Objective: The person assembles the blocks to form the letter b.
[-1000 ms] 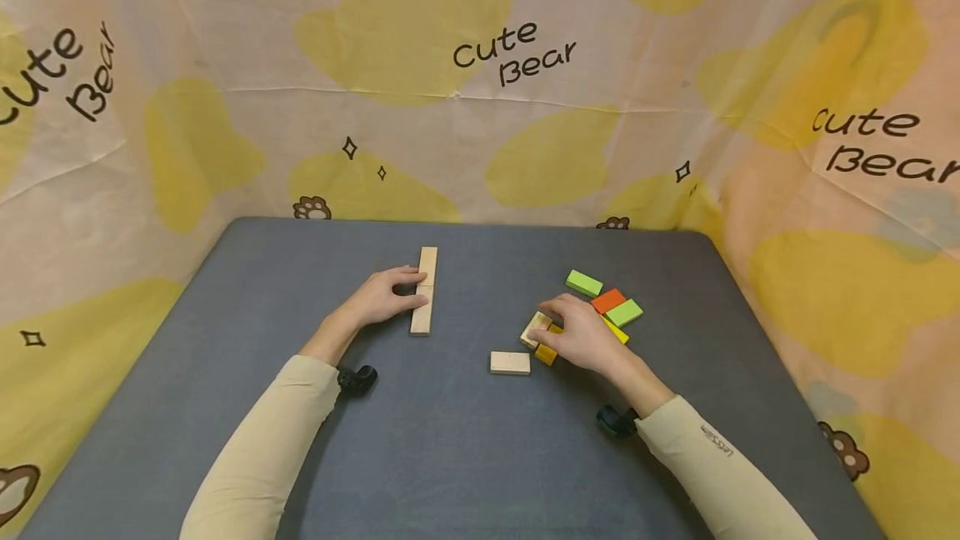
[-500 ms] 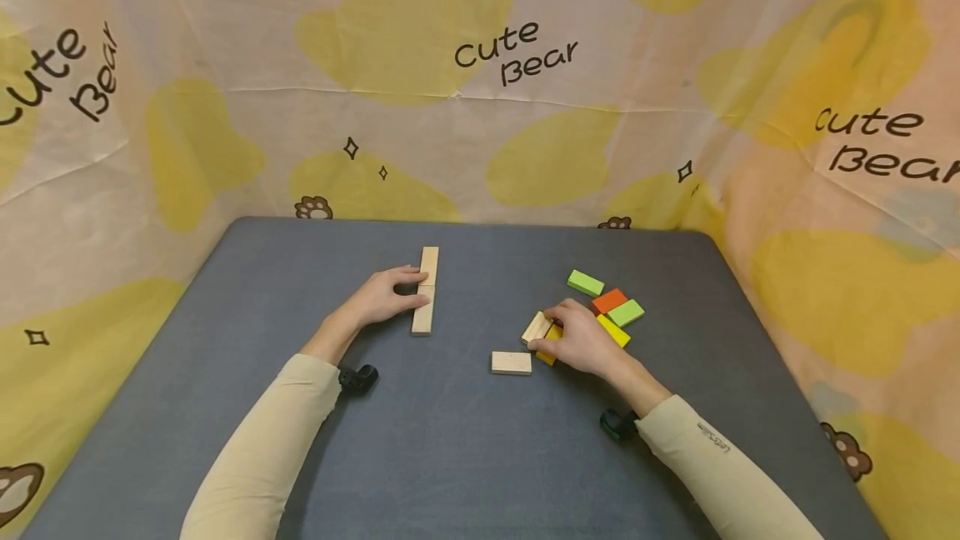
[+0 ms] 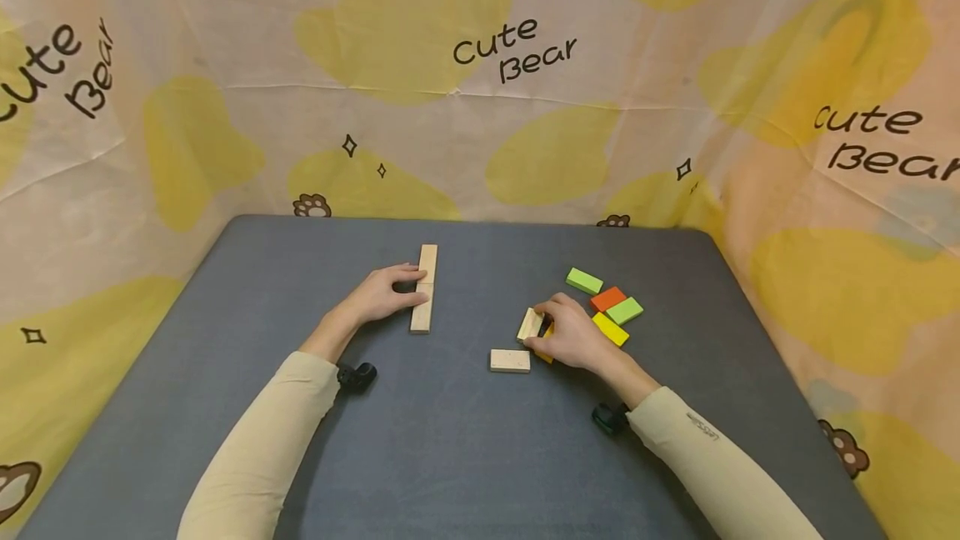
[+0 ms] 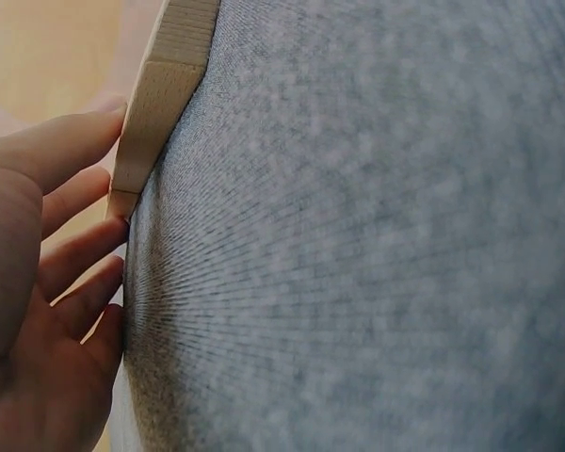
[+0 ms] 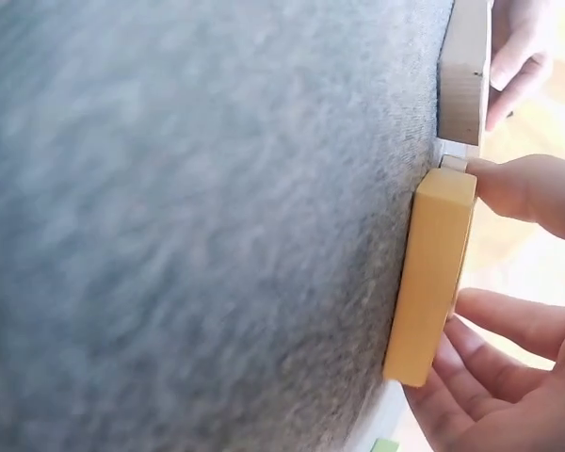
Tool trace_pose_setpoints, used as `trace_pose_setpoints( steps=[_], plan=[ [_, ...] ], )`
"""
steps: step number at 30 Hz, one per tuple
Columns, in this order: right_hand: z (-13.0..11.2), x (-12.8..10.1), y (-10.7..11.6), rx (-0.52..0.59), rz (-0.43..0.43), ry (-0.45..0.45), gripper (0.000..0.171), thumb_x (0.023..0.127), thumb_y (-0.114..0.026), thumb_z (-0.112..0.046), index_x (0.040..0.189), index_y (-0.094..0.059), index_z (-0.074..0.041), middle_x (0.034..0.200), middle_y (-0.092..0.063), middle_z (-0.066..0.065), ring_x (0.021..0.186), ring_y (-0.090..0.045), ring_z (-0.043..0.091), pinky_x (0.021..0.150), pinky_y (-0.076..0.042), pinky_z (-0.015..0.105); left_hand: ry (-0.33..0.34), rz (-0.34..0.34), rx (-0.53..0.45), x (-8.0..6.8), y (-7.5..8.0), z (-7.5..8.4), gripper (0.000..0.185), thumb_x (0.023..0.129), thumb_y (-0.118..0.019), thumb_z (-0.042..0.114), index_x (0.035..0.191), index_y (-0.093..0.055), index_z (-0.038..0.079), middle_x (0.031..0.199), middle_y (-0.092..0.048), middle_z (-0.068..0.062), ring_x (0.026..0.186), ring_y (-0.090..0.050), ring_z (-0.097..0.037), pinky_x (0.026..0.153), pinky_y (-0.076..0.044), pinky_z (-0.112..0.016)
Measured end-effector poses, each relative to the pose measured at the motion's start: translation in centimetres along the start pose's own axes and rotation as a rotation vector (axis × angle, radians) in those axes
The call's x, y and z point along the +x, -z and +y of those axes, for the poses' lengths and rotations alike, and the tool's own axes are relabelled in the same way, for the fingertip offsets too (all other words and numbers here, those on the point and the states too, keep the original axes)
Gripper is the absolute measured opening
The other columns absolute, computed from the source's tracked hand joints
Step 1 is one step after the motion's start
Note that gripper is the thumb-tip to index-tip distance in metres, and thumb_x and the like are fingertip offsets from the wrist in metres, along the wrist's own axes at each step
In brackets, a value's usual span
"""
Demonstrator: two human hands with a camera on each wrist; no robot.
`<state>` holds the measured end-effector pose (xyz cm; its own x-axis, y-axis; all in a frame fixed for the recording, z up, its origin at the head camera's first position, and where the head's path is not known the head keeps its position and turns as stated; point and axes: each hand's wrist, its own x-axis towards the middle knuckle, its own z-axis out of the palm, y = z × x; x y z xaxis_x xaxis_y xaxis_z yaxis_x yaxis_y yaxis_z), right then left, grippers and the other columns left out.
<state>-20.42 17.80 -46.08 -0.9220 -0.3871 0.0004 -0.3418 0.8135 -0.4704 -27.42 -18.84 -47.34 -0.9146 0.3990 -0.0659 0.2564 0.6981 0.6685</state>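
On the grey table (image 3: 450,457) lies a straight row of pale wood blocks (image 3: 424,290), running away from me. My left hand (image 3: 416,284) rests against the row's left side with straight fingers (image 4: 71,146); the blocks' edge (image 4: 155,104) fills the top of the left wrist view. My right hand (image 3: 543,325) pinches a pale wood block (image 3: 528,324) and tips it up on edge. In the right wrist view that block (image 5: 463,75) stands just beyond an amber block (image 5: 433,273), which lies flat under my palm.
A loose pale block (image 3: 510,360) lies just left of my right hand. Behind that hand are two green blocks (image 3: 583,281), an orange one (image 3: 608,299) and a yellow one (image 3: 611,328). A printed cloth (image 3: 480,107) walls in the table on three sides.
My right hand has closed on the pale block beside the amber one, tipped it up on edge and drawn it slightly left. The left hand and the row have stayed still.
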Motion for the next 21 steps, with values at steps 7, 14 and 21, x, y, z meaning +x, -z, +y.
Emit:
trace_pose_setpoints(
  steps=[7, 14, 21],
  plan=[
    [-1.1, 0.5, 0.2, 0.049, -0.001, 0.031, 0.056, 0.085, -0.083, -0.031, 0.128, -0.067, 0.001, 0.113, -0.059, 0.009, 0.095, -0.054, 0.022, 0.08, -0.049, 0.034, -0.005, 0.0, 0.005, 0.1, 0.1, 0.1, 0.062, 0.096, -0.07, 0.042, 0.149, -0.055, 0.014, 0.158, -0.042, -0.013, 0.149, -0.03, -0.038, 0.118, -0.027, -0.059],
    [-2.3, 0.8, 0.2, 0.098, 0.0, 0.072, 0.055, 0.085, -0.082, -0.031, 0.129, -0.068, -0.001, 0.114, -0.058, 0.009, 0.097, -0.056, 0.023, 0.08, -0.05, 0.034, -0.002, -0.003, 0.002, 0.2, 0.1, 0.0, 0.061, 0.097, -0.07, 0.041, 0.149, -0.054, 0.014, 0.158, -0.042, -0.013, 0.149, -0.03, -0.038, 0.117, -0.027, -0.06],
    [-3.5, 1.3, -0.2, 0.141, 0.006, 0.123, 0.054, 0.085, -0.083, -0.028, 0.129, -0.067, -0.001, 0.116, -0.058, 0.01, 0.101, -0.057, 0.026, 0.084, -0.05, 0.036, -0.004, 0.0, 0.001, 0.1, 0.1, -0.1, 0.061, 0.096, -0.07, 0.042, 0.149, -0.055, 0.013, 0.158, -0.043, -0.013, 0.149, -0.03, -0.038, 0.118, -0.027, -0.059]
  ],
)
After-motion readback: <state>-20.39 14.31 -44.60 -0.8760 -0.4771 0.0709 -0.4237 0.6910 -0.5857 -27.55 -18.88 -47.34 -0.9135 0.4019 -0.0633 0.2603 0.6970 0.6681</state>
